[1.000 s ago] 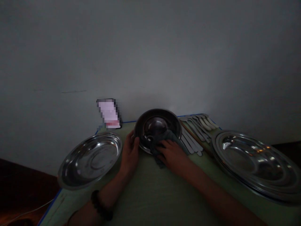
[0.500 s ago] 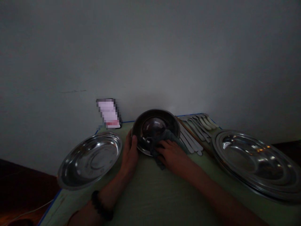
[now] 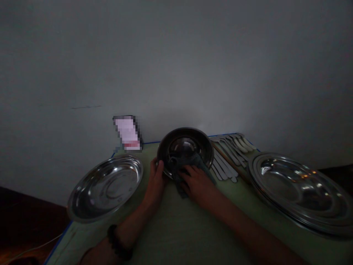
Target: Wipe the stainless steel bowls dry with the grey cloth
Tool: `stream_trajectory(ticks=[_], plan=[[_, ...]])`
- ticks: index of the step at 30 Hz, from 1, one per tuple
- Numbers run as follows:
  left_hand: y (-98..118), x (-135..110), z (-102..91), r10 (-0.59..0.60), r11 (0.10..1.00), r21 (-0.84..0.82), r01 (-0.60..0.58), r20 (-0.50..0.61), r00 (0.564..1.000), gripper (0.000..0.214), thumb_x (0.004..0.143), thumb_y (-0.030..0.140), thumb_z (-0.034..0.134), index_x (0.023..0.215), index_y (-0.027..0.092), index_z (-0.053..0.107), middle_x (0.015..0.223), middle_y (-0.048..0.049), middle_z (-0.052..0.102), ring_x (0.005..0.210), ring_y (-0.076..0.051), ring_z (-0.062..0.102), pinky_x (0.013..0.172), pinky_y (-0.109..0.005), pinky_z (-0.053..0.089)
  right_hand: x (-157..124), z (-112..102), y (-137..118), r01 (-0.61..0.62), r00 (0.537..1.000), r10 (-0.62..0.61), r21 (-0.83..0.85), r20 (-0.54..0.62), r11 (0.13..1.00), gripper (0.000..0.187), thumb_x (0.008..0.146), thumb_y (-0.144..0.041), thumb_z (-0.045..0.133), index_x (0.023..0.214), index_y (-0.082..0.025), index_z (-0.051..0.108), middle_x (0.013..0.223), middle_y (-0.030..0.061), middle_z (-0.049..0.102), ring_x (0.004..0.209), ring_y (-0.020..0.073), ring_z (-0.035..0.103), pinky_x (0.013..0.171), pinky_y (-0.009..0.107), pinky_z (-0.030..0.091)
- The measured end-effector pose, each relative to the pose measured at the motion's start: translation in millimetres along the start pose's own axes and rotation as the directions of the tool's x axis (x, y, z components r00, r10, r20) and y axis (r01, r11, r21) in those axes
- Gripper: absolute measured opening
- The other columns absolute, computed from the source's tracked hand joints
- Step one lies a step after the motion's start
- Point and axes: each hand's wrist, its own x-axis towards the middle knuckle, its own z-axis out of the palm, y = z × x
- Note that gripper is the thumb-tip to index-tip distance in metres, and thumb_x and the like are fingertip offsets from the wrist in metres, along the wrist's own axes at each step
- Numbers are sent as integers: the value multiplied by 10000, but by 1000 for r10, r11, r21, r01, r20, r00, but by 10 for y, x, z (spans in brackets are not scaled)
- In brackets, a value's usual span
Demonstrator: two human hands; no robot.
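Observation:
A shiny metal bowl [image 3: 183, 141] stands tilted toward me near the back edge of the table. My left hand [image 3: 156, 179] grips its left rim, thumb on top and the other fingers partly hidden behind the side. With bent fingers, my right hand [image 3: 197, 183] presses a dark grey-green cloth [image 3: 190, 162] against the near inside of the bowl. Part of the cloth hangs over the rim toward the table. Just right of the bowl lie several flat metal utensil handles [image 3: 224, 171].
Left of the bowl rests a wide metal basin [image 3: 110, 189]. A stack of large metal plates or basins [image 3: 298, 191] stands at the right. Several spoons [image 3: 234, 145] lie at the back right. A blurred phone [image 3: 128, 133] leans by the wall [image 3: 176, 66]. The green table [image 3: 176, 228] has blue edging.
The bowl and my left hand have shifted slightly to the right. My right hand has slid a little left with the cloth along the bowl's near inside.

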Motion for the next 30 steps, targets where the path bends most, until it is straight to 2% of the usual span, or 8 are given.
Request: stream_trajectory(ticks=[3, 6, 11, 14, 18, 21, 26, 30], plan=[[56, 1, 11, 47, 999, 20, -47, 4, 999, 373, 907, 466, 462, 1185, 249, 581, 1283, -67, 607, 1227, -225, 530, 1029, -365, 408, -22, -156, 78, 25, 996, -24, -9, 85, 1000, 362, 902, -193, 525, 1254, -189, 611, 1272, 99, 587, 1138, 266, 532, 947, 408, 444], [80, 21, -17, 50, 999, -10, -50, 16, 999, 442, 907, 494, 464, 1300, 300, 527, 1401, -27, 538, 1326, -220, 446, 1093, -364, 348, -52, -284, 154, 26, 990, -23, -19, 141, 999, 332, 877, -175, 547, 1188, -202, 662, 1223, 94, 610, 1116, 264, 543, 948, 407, 435], [54, 22, -53, 12, 1000, -23, -11, 49, 999, 396, 862, 490, 530, 1161, 237, 588, 1193, -64, 637, 1100, -233, 589, 936, -375, 482, -67, -275, 187, 10, 991, -6, -26, 137, 1000, 310, 883, -208, 549, 1164, -205, 677, 1197, 93, 619, 1098, 277, 549, 948, 432, 434], [-2, -3, -59, 24, 1000, 3, -24, 50, 998, 337, 805, 499, 590, 987, 215, 590, 974, -40, 643, 923, -206, 605, 829, -351, 518, -51, -115, 128, -39, 999, 40, -22, 34, 999, 351, 911, -246, 528, 1244, -200, 624, 1264, 97, 591, 1125, 287, 534, 950, 442, 439], [-18, -29, -44, 1, 1000, 1, -1, 28, 1000, 284, 751, 473, 645, 828, 211, 565, 848, -18, 614, 848, -200, 603, 772, -341, 530, -18, 64, 26, -74, 994, 75, 14, -82, 997, 414, 930, -241, 494, 1338, -180, 538, 1342, 105, 545, 1173, 281, 509, 977, 435, 433], [50, -25, -21, -54, 999, 6, 54, 11, 998, 262, 805, 468, 589, 853, 211, 584, 893, -46, 638, 887, -221, 626, 777, -346, 527, -2, 14, 0, -53, 998, 54, 6, -29, 999, 393, 925, -234, 503, 1311, -186, 564, 1324, 99, 559, 1156, 285, 522, 965, 438, 444], [104, 40, -42, 14, 998, 67, -10, -66, 998, 424, 884, 493, 495, 1241, 267, 538, 1280, -66, 593, 1198, -258, 532, 960, -377, 446, -22, -229, 37, -1, 994, 4, -30, 109, 1000, 318, 907, -225, 541, 1204, -182, 650, 1228, 98, 615, 1122, 287, 550, 955, 441, 457], [27, 59, -90, 65, 988, 138, -72, 55, 996, 346, 884, 457, 502, 1126, 224, 580, 1166, -70, 632, 1098, -237, 563, 958, -382, 431, -48, -208, 52, -31, 998, 33, -50, 56, 998, 275, 885, -234, 588, 1132, -168, 687, 1350, 116, 554, 1242, 312, 486, 978, 456, 456]])
